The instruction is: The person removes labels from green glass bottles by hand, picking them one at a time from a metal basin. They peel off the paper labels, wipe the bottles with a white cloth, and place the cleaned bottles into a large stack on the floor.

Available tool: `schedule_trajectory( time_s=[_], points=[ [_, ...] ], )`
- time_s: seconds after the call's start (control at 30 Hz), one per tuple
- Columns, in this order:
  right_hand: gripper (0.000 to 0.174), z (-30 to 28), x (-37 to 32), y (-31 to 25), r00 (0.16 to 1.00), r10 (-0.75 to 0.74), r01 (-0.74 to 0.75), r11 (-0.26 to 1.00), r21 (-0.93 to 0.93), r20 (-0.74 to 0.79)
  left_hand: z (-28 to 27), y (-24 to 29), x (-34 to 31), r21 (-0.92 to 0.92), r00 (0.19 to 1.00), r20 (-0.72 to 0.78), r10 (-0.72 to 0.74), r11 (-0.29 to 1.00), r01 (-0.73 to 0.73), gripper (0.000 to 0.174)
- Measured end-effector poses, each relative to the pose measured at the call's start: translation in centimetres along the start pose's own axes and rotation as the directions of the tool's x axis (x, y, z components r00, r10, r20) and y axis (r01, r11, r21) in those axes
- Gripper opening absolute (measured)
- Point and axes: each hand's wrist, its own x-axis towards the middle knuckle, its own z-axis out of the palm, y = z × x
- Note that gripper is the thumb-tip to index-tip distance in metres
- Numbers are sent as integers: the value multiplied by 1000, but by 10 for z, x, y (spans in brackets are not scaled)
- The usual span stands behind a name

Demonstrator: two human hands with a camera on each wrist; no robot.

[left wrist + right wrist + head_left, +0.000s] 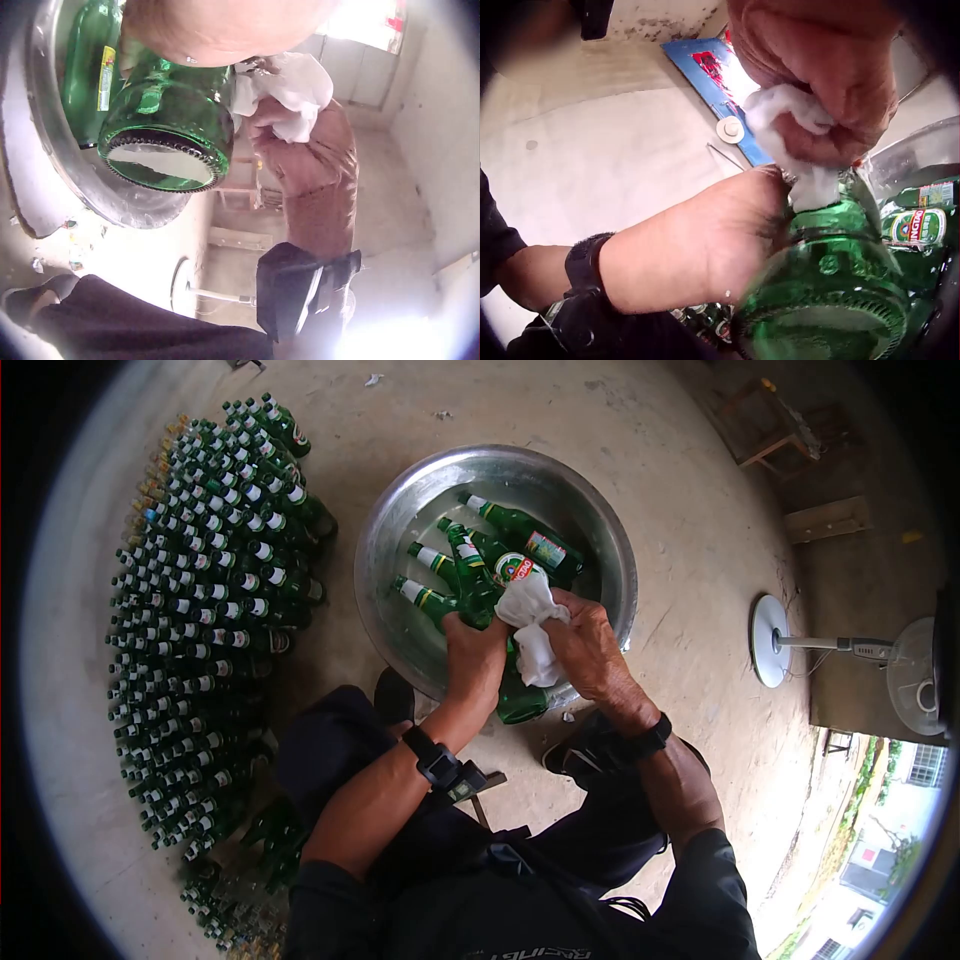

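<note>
Above the floor [690, 550], the held bottle [522, 704] slants (base toward the person [450, 905]).

From above, the head camera looks forward and down onto the whole basin [395, 520]. At its near edge, the left wrist camera closely faces the right hand [311, 165], the right wrist camera the left hand [739, 229]; both share one bottle [165, 139].

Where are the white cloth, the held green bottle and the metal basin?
White cloth [536, 653]: head view, on its lower fold.
Held green bottle [161, 164]: left wrist view, on its base.
Metal basin [500, 468]: head view, on its far inner wall.
</note>
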Motion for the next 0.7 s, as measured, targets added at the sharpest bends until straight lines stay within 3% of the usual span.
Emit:
schedule_trajectory(
  time_s=[0.13, 0.17, 0.23, 0.27, 0.33, 0.4, 0.43, 0.53, 0.57, 0.63, 0.7],
  points=[
    [32, 8, 4, 15, 998, -51, 53, 998, 28, -47, 0, -2, 2, 51, 1000, 2, -27, 998, 27, 53],
    [30, 11, 3, 16, 990, -115, 112, 993, -37, -82, -1, -2, 2, 51, 1000, -1, -29, 998, 29, 53],
    [29, 13, 3, 18, 978, -179, 168, 981, -101, -108, 2, 8, -4, 173, 999, -15, -32, 984, 34, 37],
    [30, 12, 2, 18, 983, -146, 135, 985, -110, -107, 3, 8, -3, 173, 999, -19, -34, 984, 36, 37],
    [30, 9, 2, 19, 988, -111, 99, 988, -117, -104, 2, 9, -2, 48, 1000, 23, -8, 999, 7, 53],
    [31, 6, 3, 19, 959, -246, 213, 953, -217, -138, 4, 7, -1, 43, 1000, 11, 0, 999, 0, 52],
    [31, 7, 3, 17, 960, -244, 211, 953, -216, -135, 4, 6, -1, 38, 1000, 2, 9, 999, -9, 52],
    [31, 7, 2, 11, 977, -33, 12, 995, -100, -209, 4, 7, -1, 71, 1000, 15, 4, 997, -5, 51],
    [31, 6, 2, 7, 978, -32, 11, 995, -99, -208, 4, 6, -1, 71, 1000, 14, 3, 997, -4, 51],
    [30, 3, 2, 1, 975, 148, -143, 989, 40, -168, 4, 7, -1, 35, 999, 42, -12, 999, 10, 49],
    [30, -1, 4, 1, 976, 139, -134, 990, 38, -167, 6, 11, -4, 17, 999, 44, -32, 999, 31, 49]
  ],
)
